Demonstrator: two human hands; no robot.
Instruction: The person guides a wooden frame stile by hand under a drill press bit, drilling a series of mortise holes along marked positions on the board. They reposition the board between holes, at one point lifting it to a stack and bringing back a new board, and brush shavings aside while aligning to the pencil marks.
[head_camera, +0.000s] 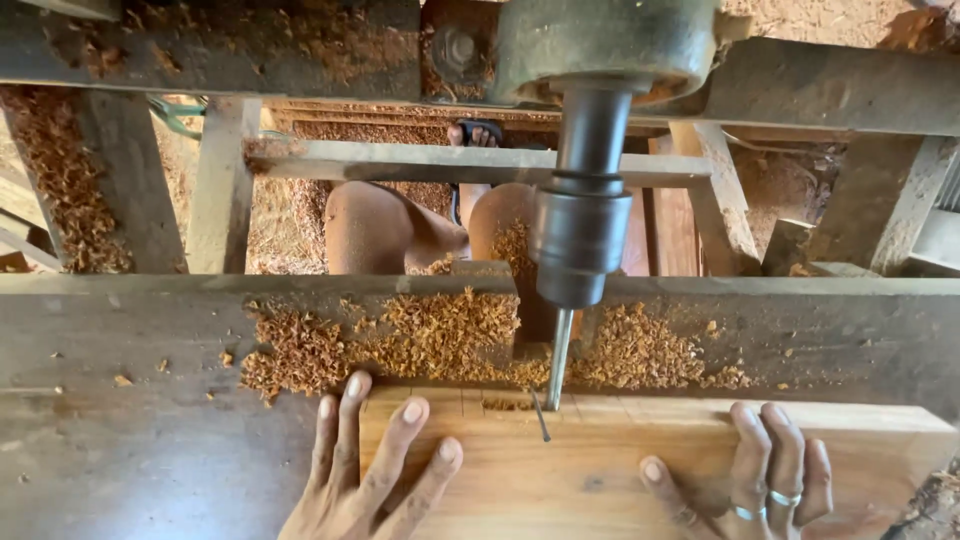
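A pale wooden board (600, 470) lies flat on a worn machine table (130, 400). My left hand (365, 470) rests flat on the board's left end with its fingers spread. Flat on the right end lies my right hand (750, 480), which wears rings. Neither hand grips anything. A thin drill bit (558, 360) juts from a dark metal chuck (580, 240) and meets the board's far edge between my hands. Shallow slots (505, 403) are cut into that edge just left of the bit.
Reddish wood shavings (440, 335) are heaped on the table behind the board. Beyond the table edge are my knees (390, 230), a sandalled foot (475, 135), wooden frame beams (450, 160) and a shaving-strewn floor. A heavy machine housing (600, 45) hangs above.
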